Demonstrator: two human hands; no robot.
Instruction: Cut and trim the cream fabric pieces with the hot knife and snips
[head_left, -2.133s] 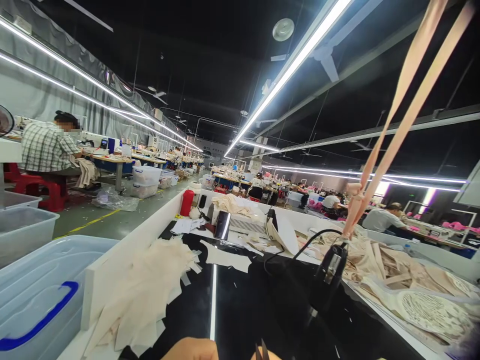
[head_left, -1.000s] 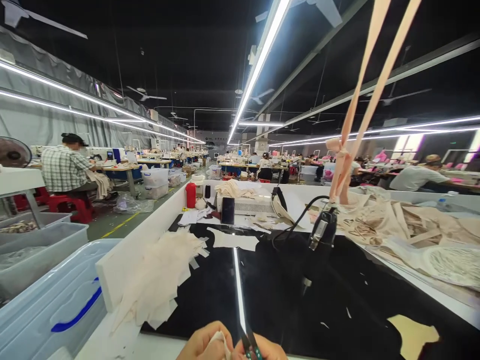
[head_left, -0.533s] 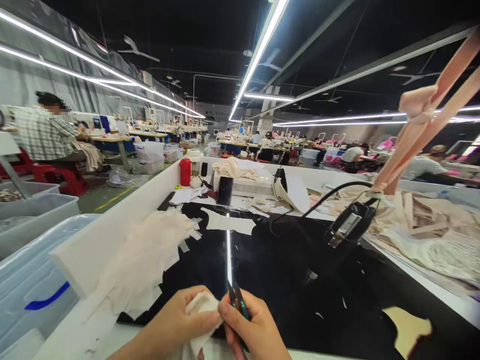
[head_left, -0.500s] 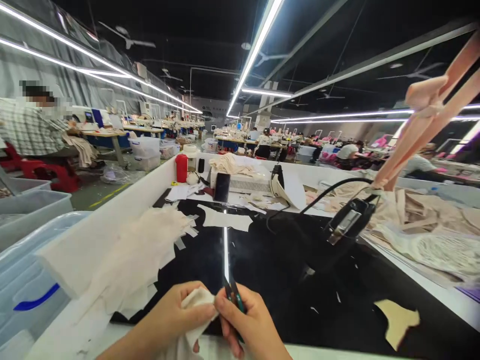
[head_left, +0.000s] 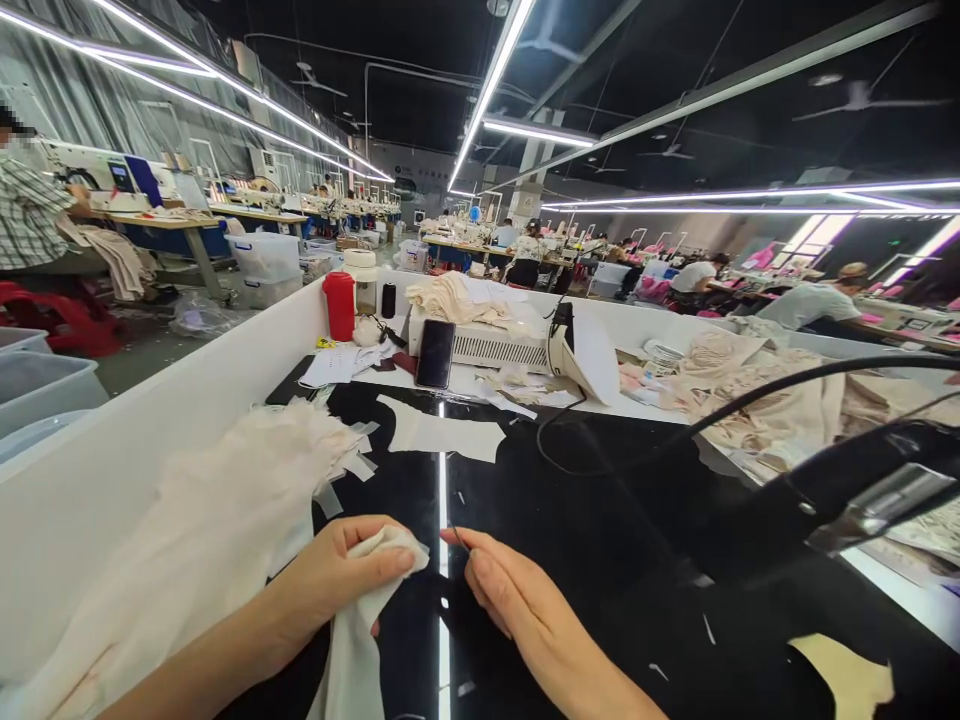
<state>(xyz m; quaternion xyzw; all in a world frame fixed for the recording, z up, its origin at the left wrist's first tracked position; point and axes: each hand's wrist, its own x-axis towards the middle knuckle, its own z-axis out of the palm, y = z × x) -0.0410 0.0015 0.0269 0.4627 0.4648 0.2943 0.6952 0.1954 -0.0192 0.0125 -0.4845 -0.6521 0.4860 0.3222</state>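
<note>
My left hand [head_left: 346, 560] is closed on a piece of cream fabric [head_left: 352, 655], pinching its top edge between thumb and fingers while the rest hangs down toward the lower edge of the view. To its right, my right hand [head_left: 517, 595] is closed on thread snips [head_left: 459, 538]; only a thin dark blade shows past the fingertips, the handle being hidden in the palm. A small gap separates the snips from the fabric. Both hands are above the shiny black tabletop [head_left: 570, 540].
A heap of cream fabric pieces [head_left: 217, 500] lies left. Ahead are a flat cut piece [head_left: 446, 432], a phone [head_left: 436, 353] and a red container [head_left: 340, 307]. On the right, a dark device [head_left: 847, 500] with a cable juts over the table. A yellowish piece [head_left: 847, 675] lies at lower right.
My hands have come apart, and the right hand has turned so the snips' handle no longer shows. The view has shifted; the dark device on the right now looks larger and nearer.
</note>
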